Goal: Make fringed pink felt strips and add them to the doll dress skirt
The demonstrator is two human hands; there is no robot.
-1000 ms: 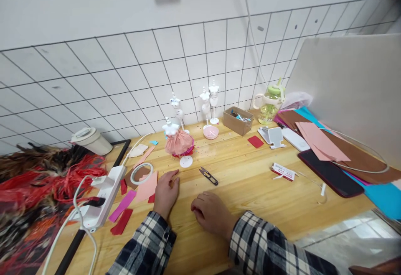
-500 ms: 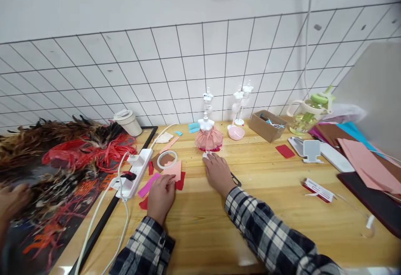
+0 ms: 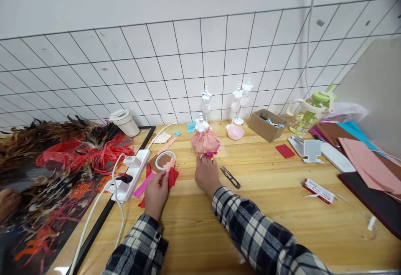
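My left hand [image 3: 157, 192] pinches the edge of a piece of peach paper [image 3: 170, 165], which bends upward over red paper [image 3: 173, 176]. Beside it lies a white tape ring [image 3: 160, 167] on brown paper. My right hand [image 3: 207, 175] is closed at the foot of a small white mannequin [image 3: 201, 124] that wears a peach ruffled skirt [image 3: 205, 141] with magenta trim below. The mannequin tilts slightly, and its base is hidden by the fingers. Black thread snips [image 3: 230, 177] lie to the right of my right hand.
A white power strip [image 3: 133, 174] with cables lies left. Feathers [image 3: 62, 183] cover the far left, where another person's hand shows. Behind stand white mannequins [image 3: 237, 101], a pink dish [image 3: 235, 132], a cardboard box [image 3: 267, 125] and a teapot [image 3: 308, 114]. Paper sheets [image 3: 369, 162] lie right.
My right hand has closed at the mannequin's base, and the mannequin has shifted and tilted a little. The peach paper is now lifted and bent by my left hand. The snips are uncovered.
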